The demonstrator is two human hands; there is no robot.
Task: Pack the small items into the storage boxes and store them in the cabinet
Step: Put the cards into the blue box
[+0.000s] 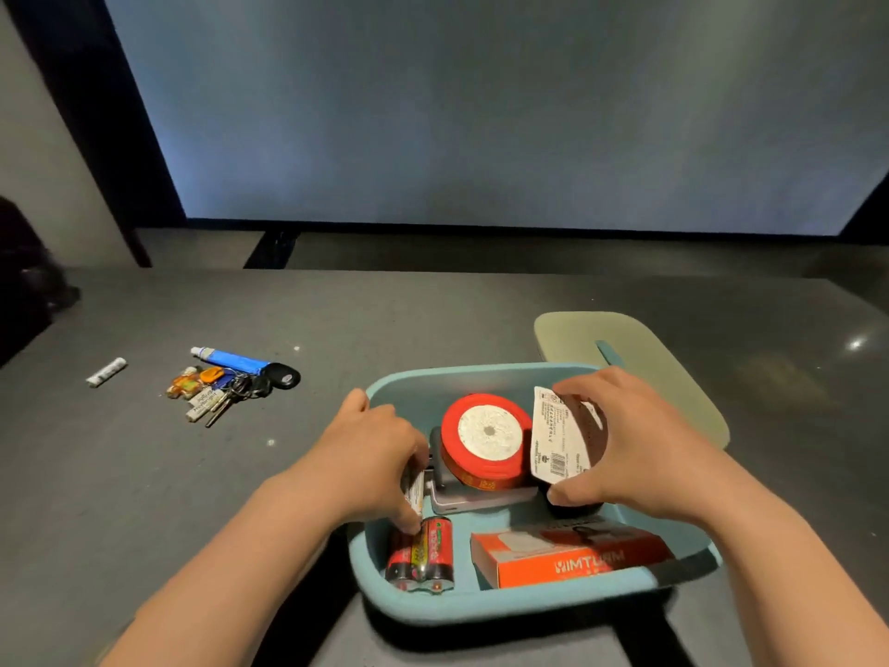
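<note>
A teal storage box (529,604) sat open on a grey table (144,498), its pale lid (673,358) lying behind it. Inside, a red tape roll (486,440), red batteries (425,556) and an orange carton (567,560) were seen. A dark item with a white label (558,440) was clasped by the right hand (640,450). A small white item was pinched by the left hand (380,454) above the batteries. Keys (231,392), a blue tube (231,361) and a white stick (107,372) remained well apart on the table. Crowding was judged likely to prevent the lid closing.

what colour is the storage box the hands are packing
The storage box is light blue-teal, seen best in the head view, the only one.
</note>
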